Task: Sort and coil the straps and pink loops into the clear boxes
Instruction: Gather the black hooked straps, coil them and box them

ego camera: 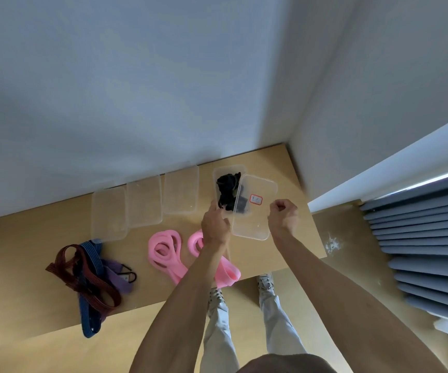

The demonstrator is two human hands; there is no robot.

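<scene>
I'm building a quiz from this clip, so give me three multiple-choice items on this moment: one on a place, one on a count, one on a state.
1. Where does the tangle of dark red, blue and purple straps lie?
A. inside a clear box
B. on the table near its left end
C. on the floor

2. How many empty clear boxes stand in a row by the wall, left of the one with black straps?
A. one
B. three
C. five

3. What state is the box with black straps in?
A. partly covered by a clear lid with a red-edged label
B. sealed shut
C. tipped on its side

Answers:
1 B, the tangle rests on the tabletop, the blue strap hanging over the near edge.
2 B, three empty boxes stand side by side.
3 A, the lid lies askew, black straps still exposed.
</scene>
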